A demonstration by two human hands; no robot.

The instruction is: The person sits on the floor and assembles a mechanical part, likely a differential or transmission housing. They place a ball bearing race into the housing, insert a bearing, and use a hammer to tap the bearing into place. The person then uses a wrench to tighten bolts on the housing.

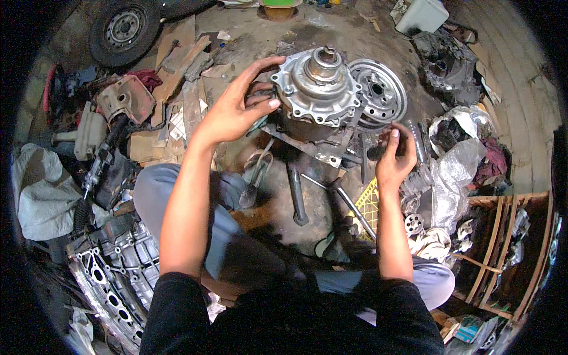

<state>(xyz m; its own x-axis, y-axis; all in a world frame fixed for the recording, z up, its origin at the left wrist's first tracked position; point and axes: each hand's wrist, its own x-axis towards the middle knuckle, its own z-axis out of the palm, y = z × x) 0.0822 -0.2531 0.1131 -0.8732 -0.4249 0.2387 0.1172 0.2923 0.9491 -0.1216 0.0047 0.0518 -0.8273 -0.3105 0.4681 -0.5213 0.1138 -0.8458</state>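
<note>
The housing (316, 97) stood in front of the seated person, beyond the bent knees, above the floor (278, 228) and seated on a dark drum (307, 127). A metal plate (326, 155) showed below it; how the load was carried beneath could not be determined.

The left hand (245, 103) was at the left edge of the flange, thumb to the near side and forefinger to the far side, with a space between them. Whether it was clamped could not be told; its placing was judged to be for steadying. The right hand (399, 151) was apart from the housing, to its near right, thumb and forefinger curled close together. Any small item between them could not be confirmed.

The stub (327, 54) pointed up. The long axis ran through stub and drum, close to upright, leaning slightly right in the view. With the flange on top, its rim holes were judged to be left exposed and reachable. A wheel (390, 97) lay behind and to the right, and a rod (358, 213) lay nearer the person.
</note>
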